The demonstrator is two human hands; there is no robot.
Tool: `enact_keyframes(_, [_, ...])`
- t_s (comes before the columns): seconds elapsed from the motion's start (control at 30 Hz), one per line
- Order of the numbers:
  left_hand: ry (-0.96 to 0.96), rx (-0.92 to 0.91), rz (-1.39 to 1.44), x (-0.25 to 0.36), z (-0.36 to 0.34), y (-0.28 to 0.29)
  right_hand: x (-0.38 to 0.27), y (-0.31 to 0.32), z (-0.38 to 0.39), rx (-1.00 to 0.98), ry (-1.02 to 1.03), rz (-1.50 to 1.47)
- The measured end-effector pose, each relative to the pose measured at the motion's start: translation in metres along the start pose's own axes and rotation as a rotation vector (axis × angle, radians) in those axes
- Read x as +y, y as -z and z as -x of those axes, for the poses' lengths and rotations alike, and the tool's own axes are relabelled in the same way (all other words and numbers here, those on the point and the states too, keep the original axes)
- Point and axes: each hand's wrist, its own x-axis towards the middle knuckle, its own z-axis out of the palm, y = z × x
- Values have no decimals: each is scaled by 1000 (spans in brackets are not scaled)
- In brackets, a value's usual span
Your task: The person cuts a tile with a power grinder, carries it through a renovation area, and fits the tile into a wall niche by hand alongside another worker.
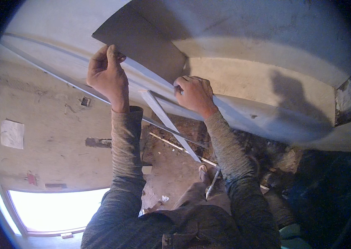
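Note:
A flat dark grey-brown sheet (pixel 146 39) with straight edges is held up in front of a pale surface. At its lower left edge, my left hand (pixel 108 68) pinches it between thumb and fingers. Farther right, my right hand (pixel 195 92) has its fingers curled in at the sheet's lower right corner; its fingertips are partly hidden. Between my forearms, a long pale flat strip (pixel 169 123) slants downward, its upper end just left of my right hand. A thin long rail (pixel 51 71) runs from the far left, passing behind my left forearm.
A pale wall with a recessed ledge (pixel 258 79) curves across the upper right. On the left wall are a paper sheet (pixel 12 134) and a small square opening (pixel 85 101); a bright window (pixel 59 209) is below. Thin poles (pixel 212 182) lie by my foot (pixel 203 172) on the debris-strewn floor.

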Motion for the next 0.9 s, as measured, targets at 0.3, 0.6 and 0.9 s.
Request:
enact_keyframes(0.3, [10, 3, 16, -1, -1, -1, 2, -2, -3, -8, -24, 3])
enact_keyframes(0.6, [28, 6, -5, -1, -2, 0, 0, -4, -3, 19, -13, 12])
enact_keyframes(0.9, [46, -16, 20, -3, -3, 1, -3, 1, -3, -33, -64, 16])
